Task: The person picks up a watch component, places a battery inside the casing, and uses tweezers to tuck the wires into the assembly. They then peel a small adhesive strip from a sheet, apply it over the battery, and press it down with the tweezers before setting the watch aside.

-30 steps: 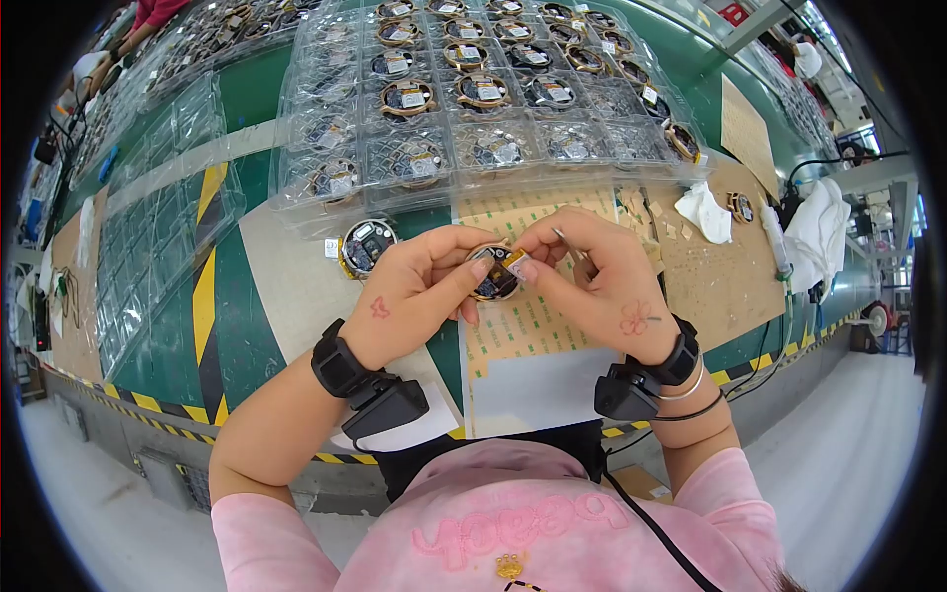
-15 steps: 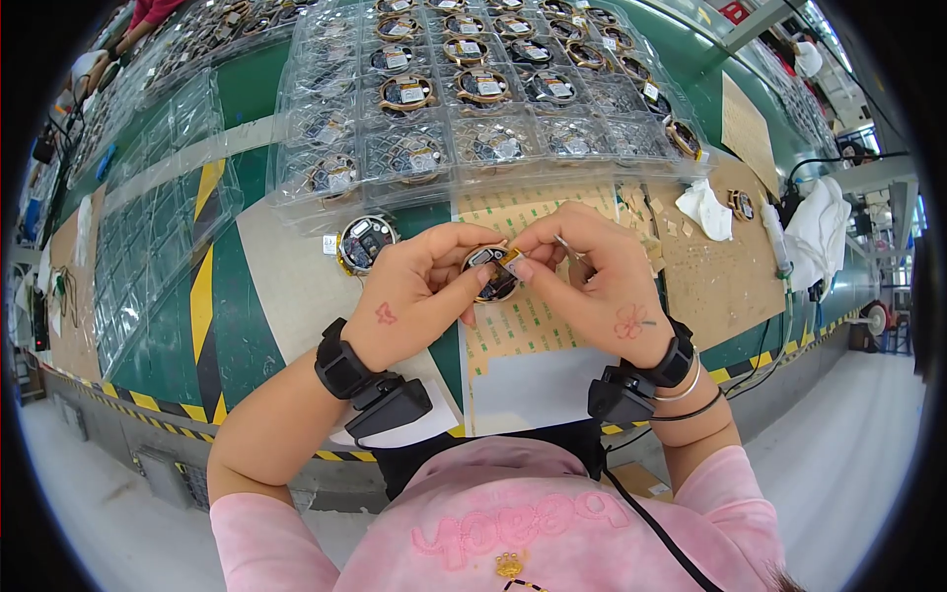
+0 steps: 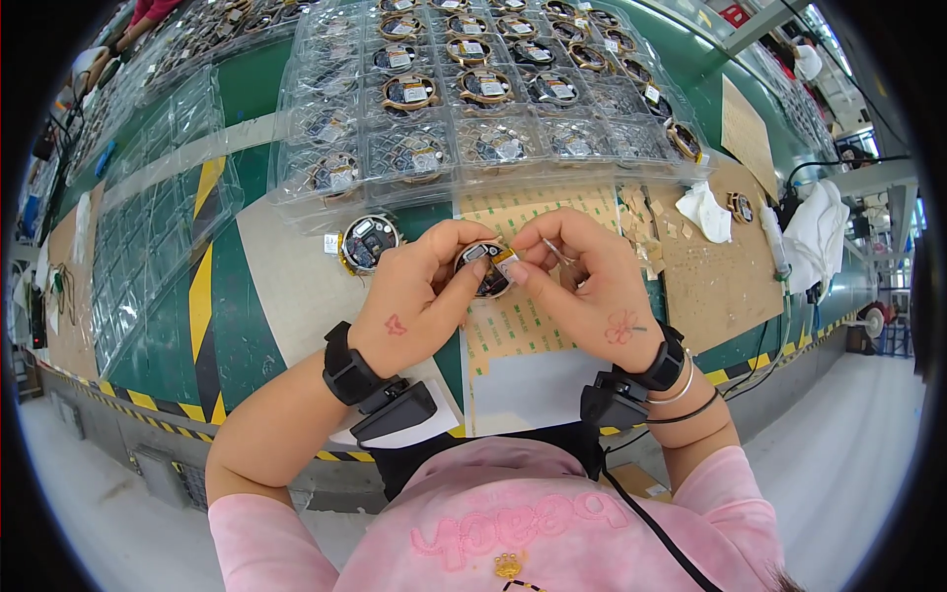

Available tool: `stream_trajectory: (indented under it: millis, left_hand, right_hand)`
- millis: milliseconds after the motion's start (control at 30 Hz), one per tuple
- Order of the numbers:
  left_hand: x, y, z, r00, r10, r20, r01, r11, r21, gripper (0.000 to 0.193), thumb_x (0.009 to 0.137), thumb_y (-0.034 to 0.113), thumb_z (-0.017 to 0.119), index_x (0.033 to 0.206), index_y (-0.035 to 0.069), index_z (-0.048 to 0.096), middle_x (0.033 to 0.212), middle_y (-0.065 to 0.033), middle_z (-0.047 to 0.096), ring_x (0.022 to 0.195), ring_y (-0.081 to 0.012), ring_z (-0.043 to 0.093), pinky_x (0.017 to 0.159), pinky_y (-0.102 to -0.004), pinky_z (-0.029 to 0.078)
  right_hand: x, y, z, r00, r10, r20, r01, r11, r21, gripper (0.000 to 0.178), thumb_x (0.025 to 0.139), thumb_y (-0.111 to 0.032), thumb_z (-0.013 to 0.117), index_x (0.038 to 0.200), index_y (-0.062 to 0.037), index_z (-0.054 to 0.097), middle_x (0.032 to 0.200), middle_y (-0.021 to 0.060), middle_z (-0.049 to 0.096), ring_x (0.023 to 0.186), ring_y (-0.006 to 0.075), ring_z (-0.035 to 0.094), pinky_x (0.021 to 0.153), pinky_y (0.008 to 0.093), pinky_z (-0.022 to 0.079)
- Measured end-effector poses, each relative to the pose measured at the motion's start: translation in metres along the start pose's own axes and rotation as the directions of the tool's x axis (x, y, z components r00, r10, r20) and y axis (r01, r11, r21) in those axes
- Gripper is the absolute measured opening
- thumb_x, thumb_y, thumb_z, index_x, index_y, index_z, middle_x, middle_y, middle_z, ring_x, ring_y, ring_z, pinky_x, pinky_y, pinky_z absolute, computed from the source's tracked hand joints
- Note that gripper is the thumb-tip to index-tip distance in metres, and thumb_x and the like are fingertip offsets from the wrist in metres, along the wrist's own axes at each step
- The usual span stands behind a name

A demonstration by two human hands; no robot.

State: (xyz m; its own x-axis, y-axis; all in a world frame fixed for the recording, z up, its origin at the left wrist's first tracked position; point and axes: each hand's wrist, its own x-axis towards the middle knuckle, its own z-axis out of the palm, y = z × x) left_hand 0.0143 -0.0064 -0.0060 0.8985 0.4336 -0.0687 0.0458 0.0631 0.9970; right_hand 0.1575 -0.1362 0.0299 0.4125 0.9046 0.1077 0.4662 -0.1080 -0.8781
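Observation:
My left hand (image 3: 419,301) holds a round, open watch case (image 3: 491,283) by its rim, the thumb pressing on its inside. Dark circuitry and a pale rectangular part show in the case. My right hand (image 3: 592,296) pinches a small yellow-and-white tab (image 3: 506,264) at the case's right side between thumb and finger. Metal tweezers (image 3: 559,253) are tucked in the same hand, their tips pointing up and left, away from the case. Under both hands lies a tan adhesive sheet (image 3: 528,337) with green print. Another round watch module (image 3: 370,243) rests left of my left hand.
Clear plastic trays (image 3: 414,163) full of watch cases stand across the far side. Empty clear trays (image 3: 163,212) lie at left. At right, a brown board (image 3: 725,271) carries scraps, a crumpled white wipe (image 3: 704,210) and another watch part (image 3: 740,205). White paper (image 3: 533,395) lies near me.
Both hands and the watch case have shifted slightly; the case is a little farther from me and tilted differently. My right fingers still pinch the tab, and the tweezers have turned a little.

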Motion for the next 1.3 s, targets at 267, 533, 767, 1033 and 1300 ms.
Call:
stream_trajectory:
  millis: [267, 533, 767, 1033, 1300]
  left_hand:
    - [0.001, -0.004, 0.002, 0.997, 0.074, -0.006, -0.074, 0.997, 0.0, 0.024, 0.09, 0.001, 0.055, 0.113, -0.001, 0.054, 0.086, -0.004, 0.066, 0.062, -0.0027, 0.057, 0.051, -0.0207, 0.047]
    - [0.001, -0.004, 0.0, 0.999, 0.046, -0.004, -0.046, 0.999, 0.018, 0.023, 0.09, 0.001, 0.055, 0.113, -0.001, 0.055, 0.087, -0.0043, 0.066, 0.062, -0.0031, 0.057, 0.052, -0.021, 0.047]
    - [0.001, -0.003, 0.001, 0.999, 0.036, -0.02, -0.036, 0.999, -0.004, 0.023, 0.09, 0.001, 0.055, 0.112, -0.002, 0.055, 0.088, -0.004, 0.066, 0.063, -0.0029, 0.057, 0.052, -0.0207, 0.048]
    - [0.001, -0.001, 0.002, 1.0, 0.01, -0.025, -0.011, 0.998, -0.055, 0.023, 0.089, 0.0, 0.056, 0.112, -0.002, 0.055, 0.09, -0.0041, 0.066, 0.064, -0.003, 0.057, 0.052, -0.0204, 0.048]
    - [-0.001, 0.0, 0.002, 1.0, -0.003, 0.004, 0.004, 0.993, -0.117, 0.026, 0.09, -0.001, 0.054, 0.115, -0.003, 0.052, 0.096, -0.005, 0.065, 0.065, -0.0041, 0.057, 0.055, -0.0204, 0.047]
  right_hand:
    - [0.0, -0.003, 0.0, 1.0, 0.004, -0.016, -0.004, 1.0, 0.004, 0.019, 0.081, -0.006, 0.069, 0.098, -0.0048, 0.061, 0.081, -0.0034, 0.059, 0.057, -0.0028, 0.039, 0.048, 0.0153, 0.028]
    - [0.002, 0.005, 0.002, 0.998, -0.061, -0.033, 0.06, 0.998, -0.021, 0.018, 0.081, -0.005, 0.07, 0.097, -0.0048, 0.061, 0.08, -0.0031, 0.059, 0.057, -0.0023, 0.04, 0.048, 0.0155, 0.028]
    - [0.0, 0.002, 0.003, 1.0, -0.008, -0.024, 0.007, 0.999, -0.053, 0.018, 0.08, -0.005, 0.07, 0.096, -0.0047, 0.061, 0.078, -0.003, 0.059, 0.059, -0.0017, 0.043, 0.048, 0.016, 0.03]
    - [0.0, 0.002, 0.004, 0.999, -0.034, -0.042, 0.029, 0.994, -0.103, 0.017, 0.079, -0.004, 0.069, 0.094, -0.0045, 0.062, 0.076, -0.0027, 0.06, 0.058, -0.0016, 0.043, 0.047, 0.0163, 0.03]
    - [-0.001, 0.003, 0.005, 0.998, -0.004, -0.056, 0.0, 0.997, -0.08, 0.017, 0.079, -0.004, 0.069, 0.095, -0.0046, 0.062, 0.078, -0.0025, 0.062, 0.057, -0.0026, 0.042, 0.046, 0.0158, 0.029]
